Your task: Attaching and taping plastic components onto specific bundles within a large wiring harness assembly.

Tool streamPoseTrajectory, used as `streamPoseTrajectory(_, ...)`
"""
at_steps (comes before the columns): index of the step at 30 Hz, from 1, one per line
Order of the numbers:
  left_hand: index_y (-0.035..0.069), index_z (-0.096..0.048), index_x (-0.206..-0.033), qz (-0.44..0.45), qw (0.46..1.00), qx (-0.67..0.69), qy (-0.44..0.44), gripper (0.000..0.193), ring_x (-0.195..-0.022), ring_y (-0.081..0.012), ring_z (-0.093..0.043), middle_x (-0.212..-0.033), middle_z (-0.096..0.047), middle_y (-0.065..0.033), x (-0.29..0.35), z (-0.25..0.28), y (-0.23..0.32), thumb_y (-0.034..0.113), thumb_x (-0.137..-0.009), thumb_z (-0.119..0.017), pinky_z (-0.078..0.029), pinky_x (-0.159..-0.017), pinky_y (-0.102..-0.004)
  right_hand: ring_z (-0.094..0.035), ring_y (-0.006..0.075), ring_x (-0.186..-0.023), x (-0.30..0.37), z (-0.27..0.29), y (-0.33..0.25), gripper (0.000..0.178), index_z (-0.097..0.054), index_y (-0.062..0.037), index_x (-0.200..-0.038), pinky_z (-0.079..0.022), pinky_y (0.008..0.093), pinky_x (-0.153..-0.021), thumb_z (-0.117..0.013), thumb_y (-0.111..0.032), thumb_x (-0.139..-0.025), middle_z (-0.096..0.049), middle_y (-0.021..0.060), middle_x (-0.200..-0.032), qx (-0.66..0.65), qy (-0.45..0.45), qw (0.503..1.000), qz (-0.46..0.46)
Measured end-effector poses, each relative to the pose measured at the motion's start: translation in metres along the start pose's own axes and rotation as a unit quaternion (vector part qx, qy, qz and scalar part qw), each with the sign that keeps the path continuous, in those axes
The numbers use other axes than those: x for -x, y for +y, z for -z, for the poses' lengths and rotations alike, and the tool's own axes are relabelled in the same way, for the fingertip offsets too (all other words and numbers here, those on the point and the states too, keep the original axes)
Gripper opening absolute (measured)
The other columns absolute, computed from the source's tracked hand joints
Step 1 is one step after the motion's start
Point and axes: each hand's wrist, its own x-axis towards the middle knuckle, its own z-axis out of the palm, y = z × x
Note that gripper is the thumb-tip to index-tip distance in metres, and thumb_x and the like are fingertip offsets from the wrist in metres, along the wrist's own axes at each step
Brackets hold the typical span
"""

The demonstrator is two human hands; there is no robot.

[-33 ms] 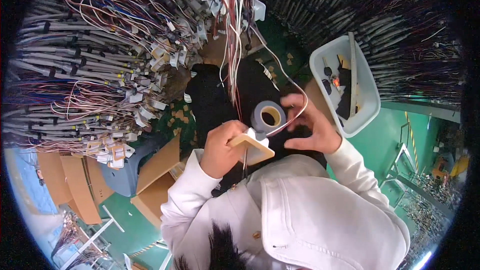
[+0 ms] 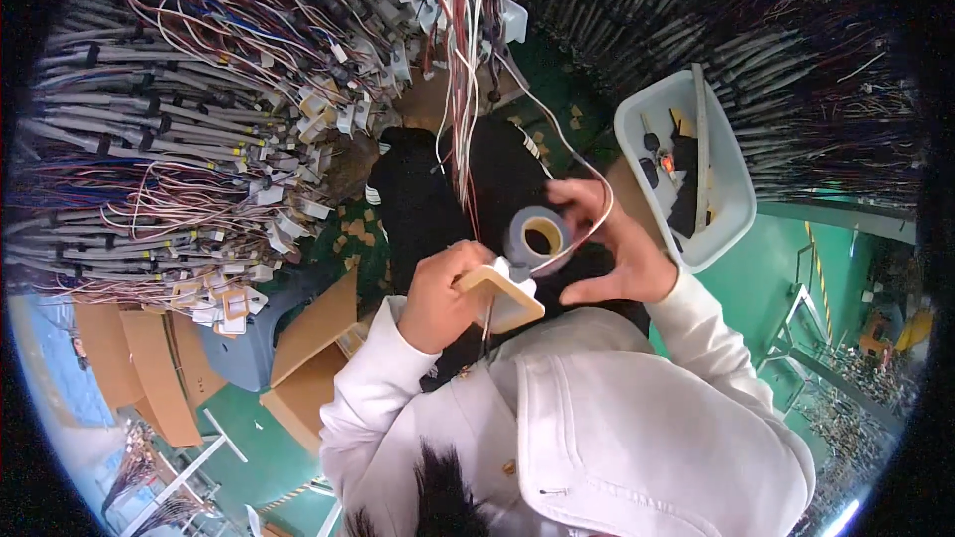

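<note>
My left hand (image 2: 438, 293) is closed round a white, squarish plastic connector housing (image 2: 509, 296) with a cream rim, above my lap. Thin red and white wires (image 2: 463, 139) run down from the top to this housing. Just beyond it is a roll of grey tape (image 2: 518, 242) with a yellowish inner core, close against the housing's far edge. My right hand (image 2: 632, 254) is at the right of the roll, fingers and thumb apart and curved toward it. A single pale wire (image 2: 597, 229) loops past its fingers back to the housing.
Dense bundles of grey-sleeved wire harnesses (image 2: 129, 129) fill the left side, and darker ones (image 2: 676, 0) hang at the far right. A white plastic bin (image 2: 736, 209) with small tools stands at my right. An open cardboard box (image 2: 298, 378) lies at the lower left.
The tape roll has shifted slightly to the right and down. My right hand's fingers have moved a little up and left; my left hand stays nearly in place.
</note>
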Motion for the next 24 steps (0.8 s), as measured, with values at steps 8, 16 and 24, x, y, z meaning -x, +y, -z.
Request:
streamPoseTrajectory(8,0.007,-0.049,-0.080,0.187,0.955,0.230,-0.015,0.018,-0.073,-0.0055,-0.053,-0.077,-0.056,0.0010,0.010,-0.009,-0.019,0.007,-0.077,-0.067,-0.044,-0.064,-0.0226,-0.051,0.0235,-0.099,-0.039,0.004,-0.016,0.055,-0.060,-0.0046,-0.112,-0.042,0.0322,-0.086,-0.081,-0.020,-0.064,-0.052,0.0100,-0.106,0.096,-0.215,0.968,0.083)
streamPoseTrajectory(16,0.004,-0.051,-0.079,0.148,0.978,0.146,-0.015,0.013,-0.075,-0.0072,-0.055,-0.081,-0.059,-0.0018,0.010,-0.006,-0.021,-0.003,-0.076,-0.062,-0.046,-0.065,-0.0249,-0.052,0.0261,-0.099,-0.019,0.006,-0.031,0.052,-0.059,-0.0006,-0.108,-0.042,0.0324,-0.086,-0.079,-0.026,-0.067,-0.054,0.0133,-0.103,0.051,-0.267,0.962,0.041)
streamPoseTrajectory(24,0.010,-0.051,-0.068,-0.264,0.884,-0.385,0.023,0.012,-0.061,-0.0201,-0.055,-0.081,-0.060,-0.0082,-0.002,0.007,0.013,0.007,-0.063,-0.061,-0.042,-0.051,-0.0291,-0.054,0.0105,-0.083,-0.014,0.002,0.000,0.045,-0.057,0.0037,-0.109,-0.045,0.0237,-0.073,-0.070,-0.028,-0.080,-0.057,0.0058,-0.095,-0.207,-0.233,0.923,-0.226)
